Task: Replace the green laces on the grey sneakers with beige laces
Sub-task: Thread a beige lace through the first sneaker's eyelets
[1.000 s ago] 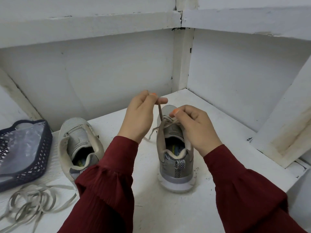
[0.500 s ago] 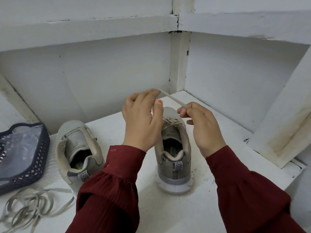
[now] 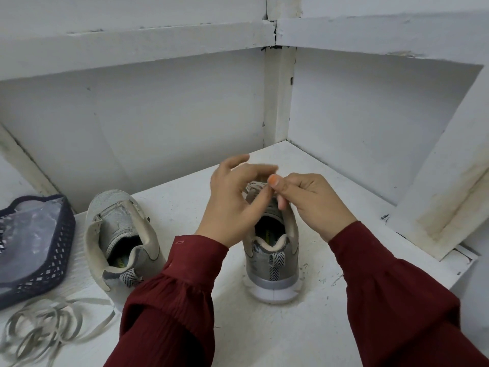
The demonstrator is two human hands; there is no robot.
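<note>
Both of your hands meet over the throat of the laced sneaker [image 3: 272, 263], which stands heel toward you and toe toward the back corner, near the middle of the white desk [image 3: 312, 335]. Your right hand [image 3: 315, 205] has its fingers [image 3: 284, 203] curled and the thumb pressed down in a pinch. It appears to hold the end of the beige lace [image 3: 255, 185], though the strand inside that pinch is hidden. Your left hand [image 3: 232, 202] is blurred, its fingers partly spread toward the right thumb, and whether it holds any lace cannot be told. The lace crossings lie just below and beyond the 2 hands, along the shoe's long axis, which runs away from you. The coming tie or tuck therefore looks like work done straight down at the top eyelets, with the right hand nearer. The second sneaker [image 3: 121, 242], unlaced, sits well to the left beside a dark basket [image 3: 60, 258], with a loose lace [image 3: 50, 329] coiled in front.
</note>
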